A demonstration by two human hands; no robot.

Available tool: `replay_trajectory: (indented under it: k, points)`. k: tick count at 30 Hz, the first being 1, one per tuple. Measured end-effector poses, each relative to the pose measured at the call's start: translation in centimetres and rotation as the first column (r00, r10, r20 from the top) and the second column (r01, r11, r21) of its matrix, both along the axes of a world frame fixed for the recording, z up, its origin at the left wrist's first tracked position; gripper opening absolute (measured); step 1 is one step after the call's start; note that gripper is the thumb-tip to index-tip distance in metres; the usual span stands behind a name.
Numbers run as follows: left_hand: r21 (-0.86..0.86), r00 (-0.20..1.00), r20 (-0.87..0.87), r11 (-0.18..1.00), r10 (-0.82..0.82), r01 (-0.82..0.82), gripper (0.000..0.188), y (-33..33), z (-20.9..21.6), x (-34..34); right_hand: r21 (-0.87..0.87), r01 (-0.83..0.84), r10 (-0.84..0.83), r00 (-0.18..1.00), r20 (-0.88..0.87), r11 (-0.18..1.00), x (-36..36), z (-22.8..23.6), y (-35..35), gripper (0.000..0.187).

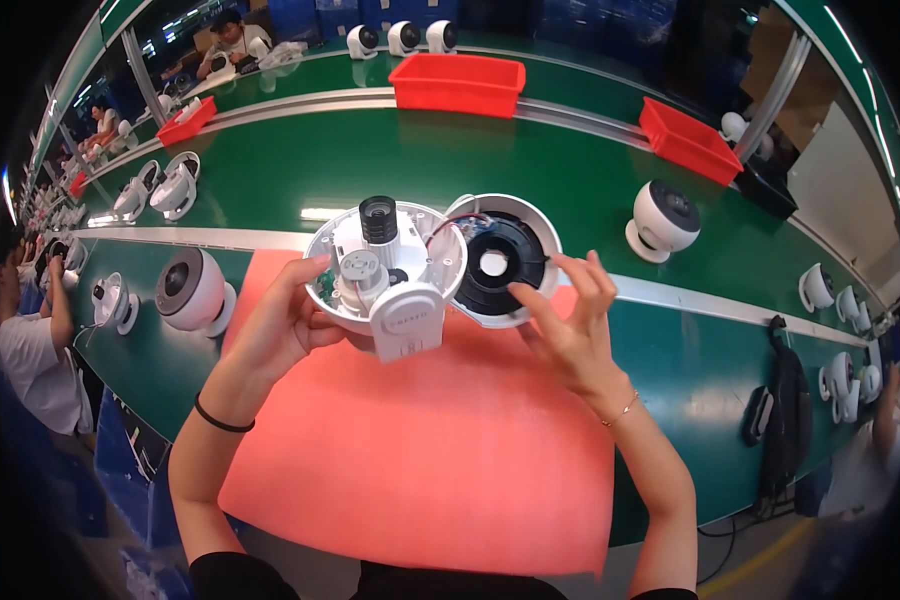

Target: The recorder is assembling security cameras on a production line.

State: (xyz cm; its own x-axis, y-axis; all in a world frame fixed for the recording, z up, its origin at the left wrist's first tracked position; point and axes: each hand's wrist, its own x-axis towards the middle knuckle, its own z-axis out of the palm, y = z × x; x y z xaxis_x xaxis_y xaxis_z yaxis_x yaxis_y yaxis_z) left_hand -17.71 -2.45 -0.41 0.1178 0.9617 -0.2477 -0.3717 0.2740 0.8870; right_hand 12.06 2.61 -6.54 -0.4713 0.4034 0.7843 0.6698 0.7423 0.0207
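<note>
Above the pink foam mat [420,440], an opened white security camera is held in two halves. My left hand [290,315] grips the rear housing [425,240] by its left side. A black lens barrel, a round silver motor and white inner parts show inside it, and a white stand hangs at its front. My right hand [575,315] holds the front cover [545,235] at its right rim, thumb against the black inner ring. A small circuit board shows in the cover, and thin red and dark wires run from it toward the housing.
Assembled white cameras stand at left [195,290] and right [665,220]. Open camera shells [175,185] sit at far left. Red bins [457,85] line the ledge beyond the green conveyor [320,150]. A dark strap [785,420] hangs at right. Other people work at left and far back.
</note>
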Motion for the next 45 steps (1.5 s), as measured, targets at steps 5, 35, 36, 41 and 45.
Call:
replay_trajectory:
  k: [5, 35, 36, 41, 45]
  points:
    - [0.012, 0.996, -0.079, 0.999, -0.040, 0.041, 0.054, -0.6, -0.5, 1.5, 0.178, 0.019, -0.008, 0.998, -0.059, 0.984, 3.1, -1.1, -1.1, 0.034]
    - [0.327, 0.778, -0.621, 0.933, 0.094, 0.149, 0.023, -8.5, -10.7, -3.4, -0.670, -0.568, -0.279, 0.822, -0.497, -0.478, -4.8, 0.1, -10.7, 0.031]
    - [0.319, 0.777, -0.622, 0.937, 0.094, 0.142, 0.023, -9.8, -11.1, -3.3, -0.666, -0.564, -0.277, 0.824, -0.495, -0.488, -5.1, -0.2, -10.6, 0.031]
    - [0.473, 0.745, -0.609, 0.879, 0.271, 0.067, 0.035, -13.5, -12.8, -1.9, -0.674, -0.526, -0.166, 0.835, -0.524, -0.520, -5.3, -1.9, -9.5, 0.035]
    - [0.439, 0.640, -0.742, 0.865, 0.198, 0.242, 0.061, -15.0, -15.2, -2.5, -0.666, -0.562, -0.127, 0.802, -0.584, -0.490, -5.1, -3.0, -9.2, 0.036]
